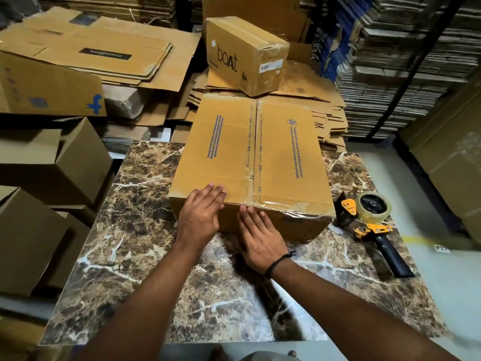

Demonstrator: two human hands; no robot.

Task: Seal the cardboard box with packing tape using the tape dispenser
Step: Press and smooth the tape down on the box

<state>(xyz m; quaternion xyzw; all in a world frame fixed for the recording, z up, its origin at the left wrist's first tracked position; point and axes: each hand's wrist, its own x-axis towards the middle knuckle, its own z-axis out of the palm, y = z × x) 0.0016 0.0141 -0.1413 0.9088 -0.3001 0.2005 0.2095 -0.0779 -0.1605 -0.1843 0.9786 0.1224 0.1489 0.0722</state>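
A long brown cardboard box [283,152] lies on the marble table [145,256], flaps closed, with clear tape along its centre seam and over the near edge. My left hand [200,217] rests flat on the box's near left top corner, fingers together. My right hand [260,235] presses flat against the box's near face just under the seam end. Both hands hold nothing. The yellow and black tape dispenser [374,222] with a clear roll lies on the table to the right of the box, apart from my hands.
A smaller "boat" carton [244,56] stands behind the box on flattened cardboard [99,50]. Assembled boxes [52,162] sit to the left of the table. Stacks of flat cardboard on racks [406,63] fill the right background. The grey floor [437,256] shows at right.
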